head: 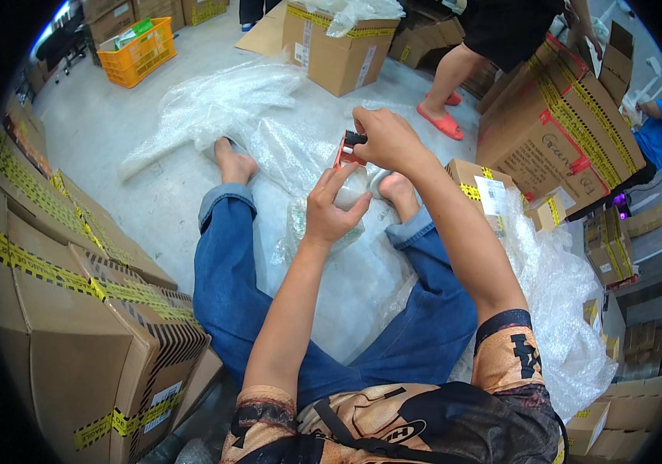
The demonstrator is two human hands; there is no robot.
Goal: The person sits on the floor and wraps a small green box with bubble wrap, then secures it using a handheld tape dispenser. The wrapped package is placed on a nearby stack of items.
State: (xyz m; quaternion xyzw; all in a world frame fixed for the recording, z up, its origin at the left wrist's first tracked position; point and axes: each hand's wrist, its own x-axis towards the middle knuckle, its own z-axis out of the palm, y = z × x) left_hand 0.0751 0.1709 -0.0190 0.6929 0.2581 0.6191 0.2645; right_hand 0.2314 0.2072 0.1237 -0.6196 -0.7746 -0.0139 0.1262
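In front of me, between my legs, I hold a red and black tape dispenser (345,152) with both hands. My right hand (386,136) grips its black end from above. Around its pale roll of tape (353,187), the fingers and thumb of my left hand (333,200) are curled. Below my left hand, a bundle in bubble wrap (303,223) sits on the floor, partly covered by the hand and wrist; what it contains I cannot tell.
A bubble wrap sheet (238,107) spreads across the floor (128,191) ahead. Taped cartons (76,348) crowd my left. More bubble wrap (562,313) and a large carton (551,133) are at right. Beyond stand an orange crate (139,58), another carton (336,58) and a person in red slippers (444,123).
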